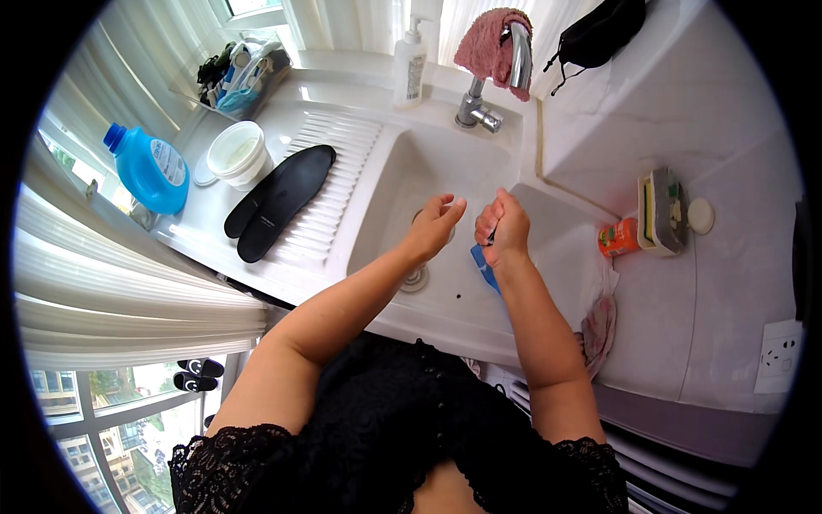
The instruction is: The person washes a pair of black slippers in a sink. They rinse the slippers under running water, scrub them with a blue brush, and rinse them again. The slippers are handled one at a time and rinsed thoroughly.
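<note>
Right hand [505, 224] over the sink [548, 257], clenched on a blue object [485, 267], possibly a brush. Left hand [435, 224] beside it, loosely open, empty.

White sink [445, 163]; your right hand [505, 224] grips a blue brush [485, 267]. At 10 o'clock, black insoles [278, 199], white tub [236, 152], blue jug [151, 170]. Pink cloth [490, 41] at 12, orange bottle [618, 237] at 3.
</note>
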Action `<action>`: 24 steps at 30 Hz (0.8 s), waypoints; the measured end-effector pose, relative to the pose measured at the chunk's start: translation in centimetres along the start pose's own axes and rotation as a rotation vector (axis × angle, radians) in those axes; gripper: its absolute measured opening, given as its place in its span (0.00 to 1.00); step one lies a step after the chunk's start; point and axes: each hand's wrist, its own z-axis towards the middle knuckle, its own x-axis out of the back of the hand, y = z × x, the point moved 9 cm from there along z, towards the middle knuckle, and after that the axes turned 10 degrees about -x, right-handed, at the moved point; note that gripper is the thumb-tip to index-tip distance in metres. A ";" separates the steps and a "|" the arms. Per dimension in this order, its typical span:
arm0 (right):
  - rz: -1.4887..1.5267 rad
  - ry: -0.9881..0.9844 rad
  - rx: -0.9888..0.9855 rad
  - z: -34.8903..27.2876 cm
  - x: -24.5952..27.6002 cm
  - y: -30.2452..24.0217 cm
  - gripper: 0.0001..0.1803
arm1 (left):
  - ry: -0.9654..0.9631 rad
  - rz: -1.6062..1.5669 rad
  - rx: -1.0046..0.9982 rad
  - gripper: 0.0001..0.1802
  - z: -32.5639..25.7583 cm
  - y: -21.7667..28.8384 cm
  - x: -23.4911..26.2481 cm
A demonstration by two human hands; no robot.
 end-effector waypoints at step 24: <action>-0.545 -0.290 -0.005 -0.3 -6.9 -2.8 0.11 | 0.339 -0.698 0.041 0.13 -5.9 3.6 9.7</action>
